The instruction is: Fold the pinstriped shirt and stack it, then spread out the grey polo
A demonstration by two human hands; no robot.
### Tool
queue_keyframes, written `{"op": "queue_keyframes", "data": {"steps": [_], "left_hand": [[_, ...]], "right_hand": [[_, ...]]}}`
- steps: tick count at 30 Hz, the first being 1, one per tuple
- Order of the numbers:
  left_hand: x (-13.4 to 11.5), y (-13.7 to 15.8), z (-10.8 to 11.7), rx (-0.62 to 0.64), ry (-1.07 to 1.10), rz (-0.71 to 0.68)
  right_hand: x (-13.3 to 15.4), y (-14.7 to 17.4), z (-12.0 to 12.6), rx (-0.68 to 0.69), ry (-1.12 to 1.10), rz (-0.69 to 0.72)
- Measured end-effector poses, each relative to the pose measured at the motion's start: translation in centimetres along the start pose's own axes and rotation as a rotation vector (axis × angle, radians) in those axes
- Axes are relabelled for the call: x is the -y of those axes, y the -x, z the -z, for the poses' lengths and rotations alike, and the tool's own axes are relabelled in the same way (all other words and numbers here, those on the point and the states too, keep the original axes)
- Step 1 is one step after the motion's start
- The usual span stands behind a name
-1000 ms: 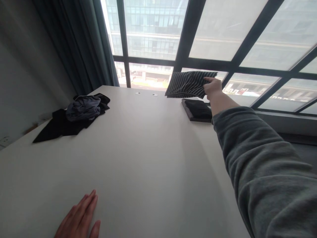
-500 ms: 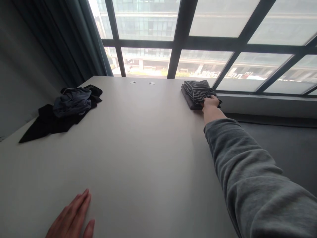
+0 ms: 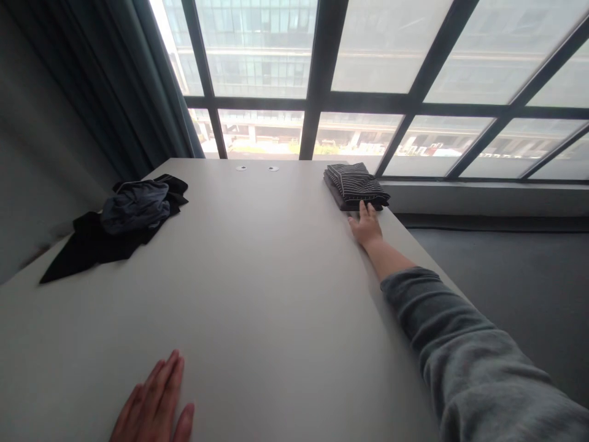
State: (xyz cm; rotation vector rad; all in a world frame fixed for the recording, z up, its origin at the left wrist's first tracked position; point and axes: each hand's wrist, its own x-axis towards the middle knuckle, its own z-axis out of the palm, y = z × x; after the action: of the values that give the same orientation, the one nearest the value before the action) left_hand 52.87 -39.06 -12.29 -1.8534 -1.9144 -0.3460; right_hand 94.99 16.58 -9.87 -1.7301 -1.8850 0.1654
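At the far right of the white table (image 3: 257, 270) lies a small stack of folded clothes. A black garment with white stripes (image 3: 354, 182) is on top, over a plain dark folded garment (image 3: 335, 191). My right hand (image 3: 367, 226) is just in front of the stack, its fingers apart and the fingertips at the near edge of the cloth; it holds nothing. Down at the lower left, my left hand (image 3: 154, 399) rests flat on the tabletop with fingers stretched out.
A loose heap sits at the table's left edge: a crumpled blue-grey garment (image 3: 135, 207) over black cloth (image 3: 87, 248). Two round white fittings (image 3: 273, 169) are set near the back edge. Beyond are a dark curtain (image 3: 138, 80) and a large framed window (image 3: 317, 55).
My right hand has let go of the striped garment and drawn back toward me, fingers opening. The camera view has shifted slightly. My left hand stays flat on the table.
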Motion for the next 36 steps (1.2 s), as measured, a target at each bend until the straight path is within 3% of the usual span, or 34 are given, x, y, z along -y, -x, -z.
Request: {"op": "queue_keyframes", "data": {"steps": [4, 7, 13, 18, 24, 30, 36], "left_hand": [[-0.3, -0.1, -1.1, 0.010, -0.030, -0.019], [-0.7, -1.6, -2.0, 0.114, -0.060, -0.017], [-3.7, -10.6, -2.0, 0.493, -0.016, -0.027], [-5.8, -17.1, -1.8, 0.568, 0.110, -0.111], [-5.5, -18.1, -2.5, 0.549, 0.219, -0.221], [-5.3, -17.9, -2.5, 0.528, 0.255, -0.184], [-5.4, -18.2, -2.8, 0.521, 0.260, -0.150]], "right_hand": [[0.9, 6.1, 0.9, 0.164, 0.127, 0.262], [2.7, 10.9, 2.3, 0.248, 0.216, 0.359], [7.5, 19.7, 4.1, 0.338, 0.254, 0.347], [11.1, 24.7, 4.9, 0.388, 0.243, 0.312], [12.9, 27.2, 5.3, 0.401, 0.232, 0.316], [12.9, 27.1, 5.3, 0.416, 0.229, 0.313], [13.0, 27.0, 5.8, 0.526, 0.214, 0.434]]}}
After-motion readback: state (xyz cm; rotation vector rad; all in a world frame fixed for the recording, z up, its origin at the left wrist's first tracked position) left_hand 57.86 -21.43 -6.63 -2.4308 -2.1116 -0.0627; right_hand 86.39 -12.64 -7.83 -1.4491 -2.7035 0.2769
